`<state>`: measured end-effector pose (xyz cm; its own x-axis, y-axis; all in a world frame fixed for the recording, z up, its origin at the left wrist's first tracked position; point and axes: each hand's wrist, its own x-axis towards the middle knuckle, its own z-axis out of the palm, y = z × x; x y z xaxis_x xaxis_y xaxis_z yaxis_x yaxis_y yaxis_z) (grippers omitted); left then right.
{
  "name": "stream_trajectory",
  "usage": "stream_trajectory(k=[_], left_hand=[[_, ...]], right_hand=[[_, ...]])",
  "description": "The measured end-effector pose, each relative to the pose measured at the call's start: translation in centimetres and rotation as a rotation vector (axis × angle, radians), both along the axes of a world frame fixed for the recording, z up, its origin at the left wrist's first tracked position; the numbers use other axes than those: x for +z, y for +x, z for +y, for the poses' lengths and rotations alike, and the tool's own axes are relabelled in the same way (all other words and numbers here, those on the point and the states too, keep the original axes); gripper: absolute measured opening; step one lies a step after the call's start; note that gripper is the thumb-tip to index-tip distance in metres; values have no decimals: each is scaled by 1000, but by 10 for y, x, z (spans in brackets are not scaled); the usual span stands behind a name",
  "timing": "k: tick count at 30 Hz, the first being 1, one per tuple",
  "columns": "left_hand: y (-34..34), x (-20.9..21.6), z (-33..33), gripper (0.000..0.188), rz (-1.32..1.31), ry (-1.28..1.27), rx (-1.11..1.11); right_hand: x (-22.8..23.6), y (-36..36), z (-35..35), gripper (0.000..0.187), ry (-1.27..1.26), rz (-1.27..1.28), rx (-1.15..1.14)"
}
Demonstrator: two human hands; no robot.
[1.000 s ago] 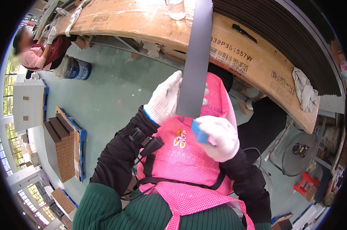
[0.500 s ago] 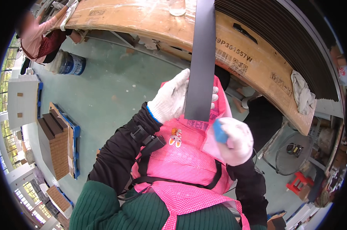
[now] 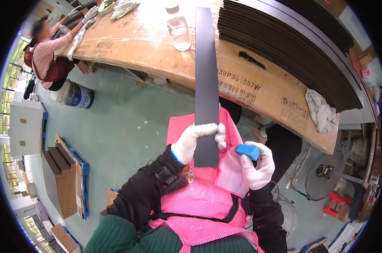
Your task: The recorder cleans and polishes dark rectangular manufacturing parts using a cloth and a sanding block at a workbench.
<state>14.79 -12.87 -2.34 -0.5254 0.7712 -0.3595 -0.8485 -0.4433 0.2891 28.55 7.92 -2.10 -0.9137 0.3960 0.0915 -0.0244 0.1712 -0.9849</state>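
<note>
A long, flat dark grey strip stands out in front of me, its near end over my pink apron and its far part above the table. My left hand, in a white knit glove, is wrapped round the strip near its close end, fingers over the top face. To the right of the strip, my gloved right hand grips a small blue block between thumb and fingers. The block is apart from the strip.
The cardboard-covered table holds a glass jar, a black tool, a white cloth and a stack of dark strips. A co-worker is at its far left, near a bucket. A red stool stands right.
The strip has come nearer to me, and my left hand has shifted lower and now wraps over it. My right hand, blurred before, is steadier with the blue block. The view has tilted up.
</note>
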Motion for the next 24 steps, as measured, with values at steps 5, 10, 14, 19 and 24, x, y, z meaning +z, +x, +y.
stream_trajectory(k=[5, 10, 14, 19, 24], left_hand=[[17, 20, -10, 18, 214, -216, 35], [14, 40, 5, 14, 386, -301, 101], [3, 58, 30, 18, 601, -455, 176], [-27, 73, 45, 92, 1274, -1100, 491], [-56, 74, 30, 100, 1845, -1542, 640]], right_hand=[[-5, 0, 1, 40, 2, 5, 19], [-2, 0, 7, 40, 8, 59, -3], [4, -13, 31, 40, 56, 160, 1], [20, -38, 70, 42, -307, 234, -169], [25, -39, 110, 47, -522, 235, -117]])
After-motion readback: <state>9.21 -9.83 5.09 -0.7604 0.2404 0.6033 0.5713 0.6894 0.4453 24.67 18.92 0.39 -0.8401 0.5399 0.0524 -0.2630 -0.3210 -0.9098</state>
